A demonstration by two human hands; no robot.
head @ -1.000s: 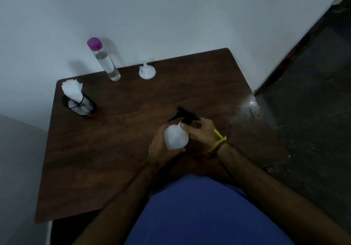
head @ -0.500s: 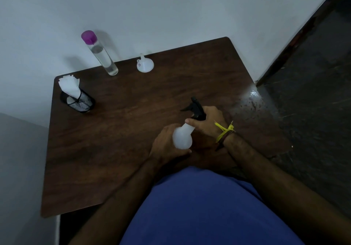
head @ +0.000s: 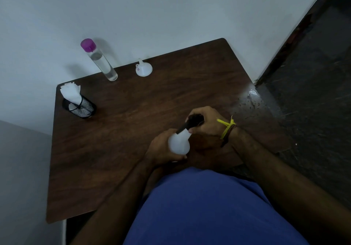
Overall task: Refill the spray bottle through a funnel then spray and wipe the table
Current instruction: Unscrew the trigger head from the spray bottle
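Spray bottle (head: 179, 143) upright, tilted, black head (head: 193, 121) pointing away

A single head-worn camera looks steeply down from close above onto the table (head: 133, 131) and the wall behind.

matt wood-grain table (head: 133, 131), translucent plastic spray bottle (head: 179, 144), black mesh holder (head: 83, 108).
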